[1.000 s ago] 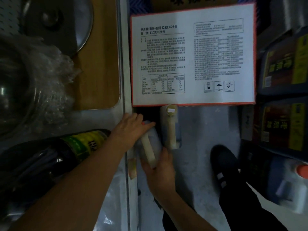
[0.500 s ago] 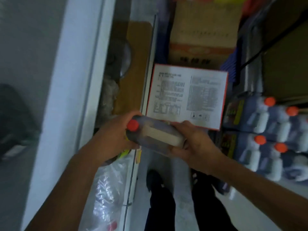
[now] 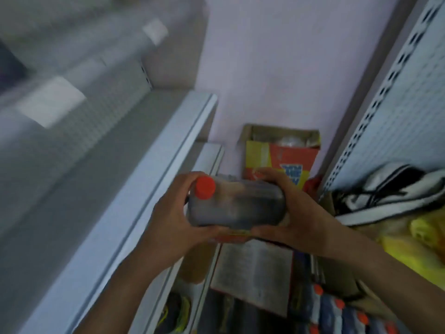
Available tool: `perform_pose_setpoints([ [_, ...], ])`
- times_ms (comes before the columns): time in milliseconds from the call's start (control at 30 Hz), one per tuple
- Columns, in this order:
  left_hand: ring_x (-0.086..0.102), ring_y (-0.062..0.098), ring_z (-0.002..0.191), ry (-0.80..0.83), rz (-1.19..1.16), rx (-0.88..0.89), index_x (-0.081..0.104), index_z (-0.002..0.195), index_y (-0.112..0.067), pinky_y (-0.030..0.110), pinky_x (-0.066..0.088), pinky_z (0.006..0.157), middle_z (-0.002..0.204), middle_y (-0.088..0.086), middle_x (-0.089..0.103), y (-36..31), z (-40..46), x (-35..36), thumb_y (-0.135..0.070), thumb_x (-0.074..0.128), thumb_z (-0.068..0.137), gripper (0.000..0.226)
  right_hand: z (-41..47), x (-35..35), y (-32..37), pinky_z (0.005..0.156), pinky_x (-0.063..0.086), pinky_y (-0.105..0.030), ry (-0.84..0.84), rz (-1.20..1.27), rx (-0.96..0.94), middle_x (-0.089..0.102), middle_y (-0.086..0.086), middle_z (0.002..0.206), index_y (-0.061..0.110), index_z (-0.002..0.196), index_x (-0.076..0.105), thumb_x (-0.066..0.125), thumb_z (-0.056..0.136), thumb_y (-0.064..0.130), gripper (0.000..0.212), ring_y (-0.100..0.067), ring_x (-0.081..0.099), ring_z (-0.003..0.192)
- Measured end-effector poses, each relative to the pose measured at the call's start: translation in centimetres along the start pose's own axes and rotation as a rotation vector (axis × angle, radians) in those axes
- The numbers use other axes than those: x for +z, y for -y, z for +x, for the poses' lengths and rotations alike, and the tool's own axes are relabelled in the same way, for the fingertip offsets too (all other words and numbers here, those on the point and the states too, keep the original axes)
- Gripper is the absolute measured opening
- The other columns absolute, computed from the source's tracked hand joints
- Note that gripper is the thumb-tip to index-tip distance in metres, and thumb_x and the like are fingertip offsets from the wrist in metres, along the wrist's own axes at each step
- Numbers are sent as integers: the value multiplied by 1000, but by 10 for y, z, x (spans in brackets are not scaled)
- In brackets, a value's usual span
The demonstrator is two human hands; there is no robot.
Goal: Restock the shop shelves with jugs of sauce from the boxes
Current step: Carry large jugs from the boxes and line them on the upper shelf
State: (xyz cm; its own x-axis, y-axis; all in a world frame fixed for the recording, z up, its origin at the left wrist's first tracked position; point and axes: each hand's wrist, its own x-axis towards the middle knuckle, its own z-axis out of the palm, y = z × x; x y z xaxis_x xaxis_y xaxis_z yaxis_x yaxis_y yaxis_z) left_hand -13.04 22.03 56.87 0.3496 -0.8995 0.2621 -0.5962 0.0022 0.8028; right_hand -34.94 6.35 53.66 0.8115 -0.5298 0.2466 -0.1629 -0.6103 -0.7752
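Observation:
A jug of dark sauce (image 3: 237, 204) with an orange-red cap lies on its side in mid-air, cap pointing left. My left hand (image 3: 173, 213) grips its cap end, and my right hand (image 3: 292, 213) grips its bottom end. The jug is level with the front edge of a grey shelf (image 3: 154, 169) on the left. Down at the bottom right stand several more jugs with orange caps (image 3: 337, 314).
A white printed box (image 3: 252, 271) lies below the jug. Behind it stands an open red and yellow carton (image 3: 281, 160) against the pale wall. The right shelving (image 3: 397, 97) carries a black and white shoe (image 3: 385, 196) and yellow bags (image 3: 414, 239).
The jug has been lifted from the floor to shelf height in both hands. The view has swung upward from the floor to the shelves and the wall.

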Motion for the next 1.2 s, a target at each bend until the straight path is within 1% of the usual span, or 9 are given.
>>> perform_pose_setpoints([
  [67,63,13,115,-83,20,64,53,125,-42,27,57,84,124,-10,62,-39,11,-31,-47,94,56,80,20,-19,37,110,44,-27,-69,-1,-105,44,13,152,33,158,21,86,68,64,115,-5,47,139],
  [200,63,12,118,-215,-8,128,54,130,-42,40,58,92,128,-11,64,-95,24,-89,-29,94,55,85,57,-48,113,107,43,-16,-171,75,-238,35,33,153,39,158,23,90,71,47,110,4,41,140],
  [333,56,8,130,-240,56,235,43,146,-46,47,55,97,144,-17,54,-144,25,-144,-27,96,64,99,88,-69,171,105,52,-36,-172,78,-337,46,23,150,43,157,27,92,71,42,108,-8,50,136],
  [500,49,-9,130,-341,144,315,39,145,-52,38,52,101,141,-33,49,-181,15,-189,-39,90,72,91,111,-72,223,93,55,-21,-137,282,-420,48,23,149,34,157,31,85,78,15,97,-1,53,134],
  [567,51,-11,125,-396,168,322,40,144,-52,35,53,99,137,-34,53,-192,17,-200,-43,90,70,91,121,-74,236,94,58,-28,-168,331,-454,47,23,150,32,156,34,83,81,22,91,-4,53,135],
  [667,56,-9,120,-451,198,332,38,144,-52,33,54,97,132,-32,57,-208,28,-214,-48,89,68,92,138,-82,253,85,63,-36,-199,416,-451,58,17,139,36,150,39,87,73,51,91,-13,64,123],
  [833,64,5,114,-494,164,303,35,143,-57,40,58,92,130,-21,63,-223,67,-233,-51,89,68,93,185,-106,269,78,65,-40,-219,423,-465,67,16,124,39,142,45,79,74,27,76,-18,70,110],
  [1067,68,14,99,-505,233,189,41,133,-50,45,60,85,113,-11,68,-212,143,-260,-59,88,58,89,278,-128,260,86,62,-49,-151,398,-509,65,4,130,45,138,49,83,73,33,74,-20,68,112],
  [1200,68,24,99,-479,258,111,43,125,-40,52,60,83,113,0,64,-199,185,-276,-60,86,51,89,334,-131,248,83,63,-39,-106,403,-563,65,3,130,42,139,49,85,72,35,76,-18,68,113],
])
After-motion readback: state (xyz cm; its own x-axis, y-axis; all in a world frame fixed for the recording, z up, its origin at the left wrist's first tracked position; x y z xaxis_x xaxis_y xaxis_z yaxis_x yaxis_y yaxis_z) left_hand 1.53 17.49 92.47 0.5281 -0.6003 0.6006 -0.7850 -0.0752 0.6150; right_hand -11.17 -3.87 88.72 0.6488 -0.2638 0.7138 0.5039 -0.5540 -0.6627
